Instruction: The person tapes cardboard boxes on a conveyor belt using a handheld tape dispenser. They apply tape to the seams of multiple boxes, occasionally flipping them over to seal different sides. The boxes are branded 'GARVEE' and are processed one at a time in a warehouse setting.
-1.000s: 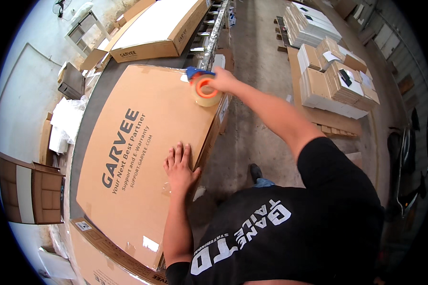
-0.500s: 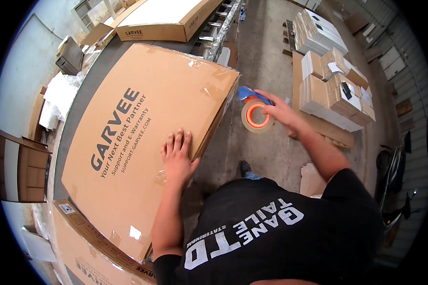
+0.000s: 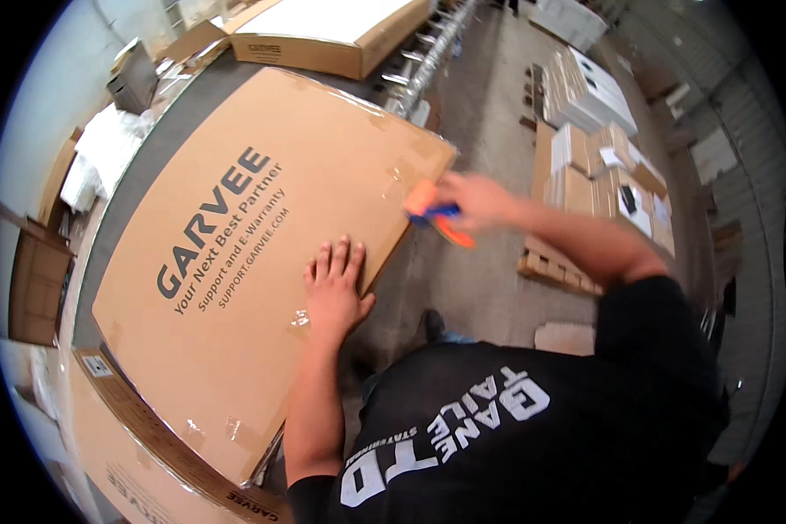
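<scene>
Brown box (image 3: 275,262): my left hand (image 3: 333,288) lies spread flat on it — my right hand (image 3: 472,203) is clamped around a tape dispenser (image 3: 434,210) at the box's right edge.

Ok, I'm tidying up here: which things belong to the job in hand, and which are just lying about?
In the job:
large brown box, under the left hand
blue-and-orange tape dispenser, in the right hand

Apparently just lying about:
stacked boxes, off to the right
white material, at the left
</scene>
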### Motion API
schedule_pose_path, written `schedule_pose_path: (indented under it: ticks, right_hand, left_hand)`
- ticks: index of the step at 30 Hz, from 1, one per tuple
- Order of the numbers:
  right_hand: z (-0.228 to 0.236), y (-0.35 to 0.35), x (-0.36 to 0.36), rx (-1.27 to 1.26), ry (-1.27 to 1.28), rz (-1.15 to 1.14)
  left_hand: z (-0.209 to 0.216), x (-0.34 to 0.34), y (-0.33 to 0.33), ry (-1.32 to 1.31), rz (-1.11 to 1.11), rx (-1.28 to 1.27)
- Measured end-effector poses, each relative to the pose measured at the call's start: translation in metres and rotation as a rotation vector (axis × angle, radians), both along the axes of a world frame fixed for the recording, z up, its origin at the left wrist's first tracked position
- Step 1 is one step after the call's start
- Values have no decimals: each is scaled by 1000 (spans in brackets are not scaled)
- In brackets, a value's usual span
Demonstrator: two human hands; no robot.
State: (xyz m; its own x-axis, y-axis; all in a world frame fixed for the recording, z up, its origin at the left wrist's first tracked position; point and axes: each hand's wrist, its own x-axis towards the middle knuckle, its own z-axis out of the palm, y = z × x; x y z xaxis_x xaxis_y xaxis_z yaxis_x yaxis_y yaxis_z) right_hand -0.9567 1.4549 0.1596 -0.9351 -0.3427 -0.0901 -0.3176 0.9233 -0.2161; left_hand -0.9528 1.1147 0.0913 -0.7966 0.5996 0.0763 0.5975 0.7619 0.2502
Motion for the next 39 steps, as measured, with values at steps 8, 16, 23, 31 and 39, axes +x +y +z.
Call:
schedule_pose_path:
  ticks: [8,16,23,31,39]
  right_hand:
    - [-78,-8,26,8,-95,-132]
    - [-74,-51,46,675,-66,49]
    - [-80,-47,132,165,-503,-304]
    - [45,-163,145,-109,-176,27]
    - [119,-284,98,64,-32,233]
  left_hand:
    - [-1,1,-2,26,-20,24]
    - [-2,6,-5,75,-9,42]
    - [-8,56,-86,14,87,-53]
    - [-4,142,-192,-27,449,-155]
    - [-12,147,-200,55,434,-228]
